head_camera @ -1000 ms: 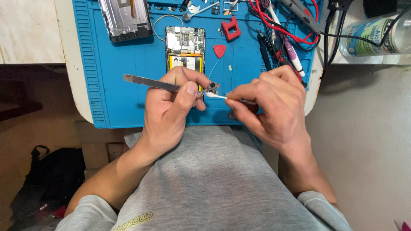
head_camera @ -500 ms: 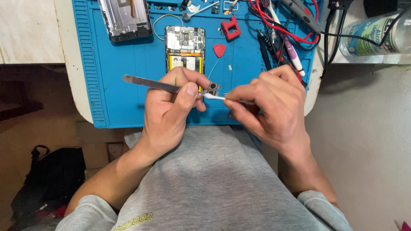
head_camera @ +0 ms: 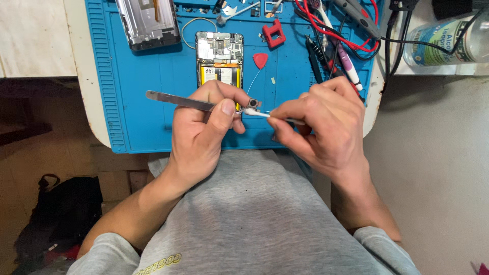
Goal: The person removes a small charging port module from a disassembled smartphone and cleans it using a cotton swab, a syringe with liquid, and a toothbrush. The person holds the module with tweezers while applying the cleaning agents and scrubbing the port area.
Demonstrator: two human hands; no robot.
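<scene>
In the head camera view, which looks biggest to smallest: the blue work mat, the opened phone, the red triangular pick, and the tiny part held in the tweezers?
1. Blue work mat
2. Opened phone
3, 4. Red triangular pick and tiny part look alike; the part is held nearer the camera, so I won't rank them.

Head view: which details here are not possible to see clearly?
- Small part at the tweezers' tips: too small to tell its kind, half hidden by the left hand.
- Swab shaft: hidden inside the right hand.
- Opened phone: its lower end is behind the left hand's fingers.
- Clear bottle: cut off by the right edge.
</scene>
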